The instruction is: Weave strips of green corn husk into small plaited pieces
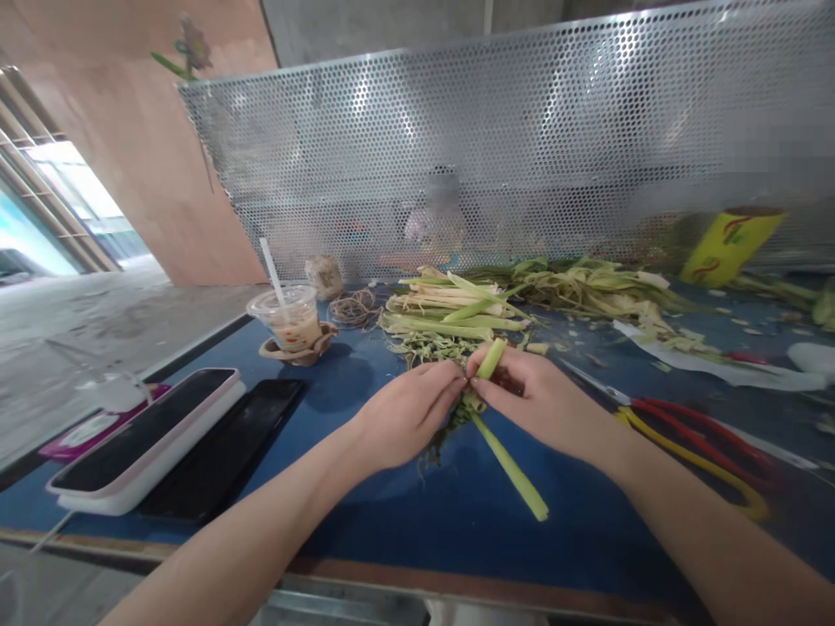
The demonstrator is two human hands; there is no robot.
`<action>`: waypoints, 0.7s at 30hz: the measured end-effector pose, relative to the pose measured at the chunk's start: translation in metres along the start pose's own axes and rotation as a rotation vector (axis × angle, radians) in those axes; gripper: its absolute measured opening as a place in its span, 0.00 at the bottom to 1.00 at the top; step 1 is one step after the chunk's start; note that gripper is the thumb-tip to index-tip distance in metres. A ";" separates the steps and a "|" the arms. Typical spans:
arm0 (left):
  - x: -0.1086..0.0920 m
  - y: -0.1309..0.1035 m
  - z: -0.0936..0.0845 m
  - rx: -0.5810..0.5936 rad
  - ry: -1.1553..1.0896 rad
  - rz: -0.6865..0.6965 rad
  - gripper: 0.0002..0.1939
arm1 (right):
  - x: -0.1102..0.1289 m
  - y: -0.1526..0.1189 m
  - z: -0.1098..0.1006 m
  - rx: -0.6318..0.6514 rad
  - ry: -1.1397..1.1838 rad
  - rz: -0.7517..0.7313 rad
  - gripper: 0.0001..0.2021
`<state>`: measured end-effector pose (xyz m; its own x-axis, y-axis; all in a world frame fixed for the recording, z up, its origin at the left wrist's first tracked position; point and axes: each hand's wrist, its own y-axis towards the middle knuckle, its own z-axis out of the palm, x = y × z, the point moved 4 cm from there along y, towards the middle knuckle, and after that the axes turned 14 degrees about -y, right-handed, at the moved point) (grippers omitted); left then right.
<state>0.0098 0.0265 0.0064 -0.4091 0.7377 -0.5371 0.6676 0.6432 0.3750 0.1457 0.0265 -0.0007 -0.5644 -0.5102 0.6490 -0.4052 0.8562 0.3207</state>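
My left hand (421,404) is closed, its fingertips meeting those of my right hand over the blue table (365,504). A short light-green stalk piece (492,358) stands up from the pinch of my right hand (531,387). Below the fingers a longer pale-green stalk (512,469) slants down toward the table's front edge. What my left fingertips pinch is too small to make out. Dried greenish leaves (434,348) lie just behind and under the hands, and a pile of cut stalks (450,304) lies beyond them.
Scissors with red and yellow handles (698,443) lie at right. To the left are a black phone (225,452), a white-cased device (150,443), an iced drink (290,322) and twine (354,308). A yellow can (731,248) and long leaves (587,291) sit before a perforated metal screen (496,148).
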 end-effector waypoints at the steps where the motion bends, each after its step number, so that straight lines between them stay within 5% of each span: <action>1: 0.001 0.000 0.000 -0.015 -0.082 -0.048 0.13 | -0.001 0.000 -0.001 -0.004 0.005 0.005 0.03; 6: 0.008 0.001 0.001 -0.065 -0.384 -0.198 0.16 | -0.004 0.000 0.000 0.016 0.020 0.039 0.04; 14: 0.011 0.001 0.004 -0.062 -0.500 -0.239 0.18 | 0.000 -0.001 0.000 -0.013 -0.068 0.006 0.02; 18: 0.008 0.000 -0.002 -0.068 -0.370 -0.160 0.16 | -0.002 -0.002 -0.002 -0.020 0.002 0.013 0.02; 21: 0.002 -0.003 -0.012 -0.128 -0.102 0.086 0.13 | -0.004 -0.001 -0.002 -0.011 0.106 0.040 0.01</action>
<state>-0.0008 0.0290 0.0135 -0.2843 0.7705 -0.5705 0.6097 0.6045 0.5126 0.1498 0.0280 -0.0028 -0.5002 -0.4648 0.7306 -0.3759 0.8766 0.3003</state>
